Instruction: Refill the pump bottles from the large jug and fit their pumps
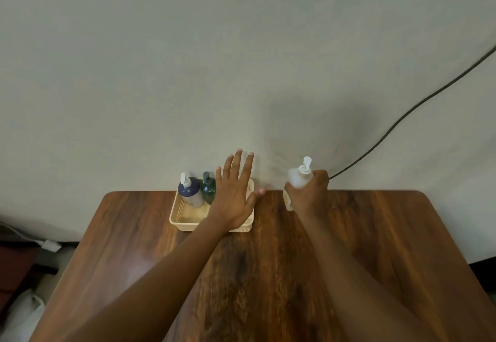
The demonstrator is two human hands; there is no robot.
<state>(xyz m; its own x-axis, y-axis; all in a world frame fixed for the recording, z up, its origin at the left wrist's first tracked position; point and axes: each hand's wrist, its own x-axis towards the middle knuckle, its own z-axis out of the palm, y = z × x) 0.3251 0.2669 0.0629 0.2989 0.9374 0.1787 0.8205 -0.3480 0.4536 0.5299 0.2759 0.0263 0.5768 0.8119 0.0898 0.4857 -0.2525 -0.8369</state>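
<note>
A cream plastic basket [179, 213] stands at the far edge of the wooden table [268, 274]. Inside it, at the back left, a dark blue pump bottle [191, 190] with a white pump stands upright beside a smaller dark green pump bottle [209, 187]. My left hand [234, 194] hovers flat over the basket's right half, fingers spread, holding nothing. To the right of the basket, my right hand [308, 192] grips a white pump bottle [298, 176] with its white pump fitted, standing at the table's far edge. No large jug is in view.
A pale wall rises directly behind the table. A dark cable [402, 118] runs down the wall from the upper right towards the table edge. On the left, beside the table, lie a white plug [50, 245] and dark red fabric.
</note>
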